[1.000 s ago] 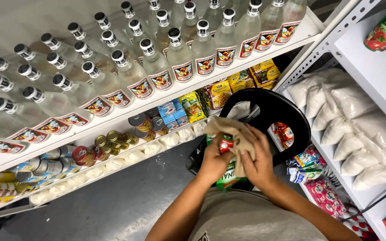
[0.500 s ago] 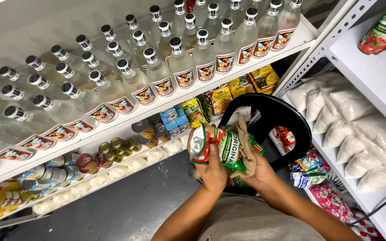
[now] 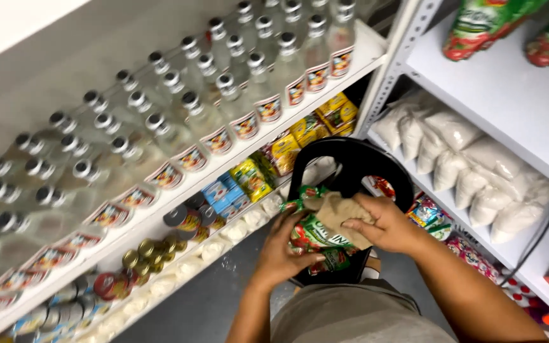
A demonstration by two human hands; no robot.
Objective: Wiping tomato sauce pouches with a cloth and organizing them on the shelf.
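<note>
i see a black basket (image 3: 376,159) at 12 o'clock; my left hand (image 3: 285,244) grips a green packet (image 3: 312,232), my right hand (image 3: 386,223) presses a brown cloth (image 3: 337,213) on it.

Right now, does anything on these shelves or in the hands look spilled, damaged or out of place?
Nothing stands out. The clear bottles stand in even rows on the upper shelf, and the white bags lie stacked on the right-hand rack. The left hand and right hand hold a green and red packet with a brown cloth over a black basket.
</note>
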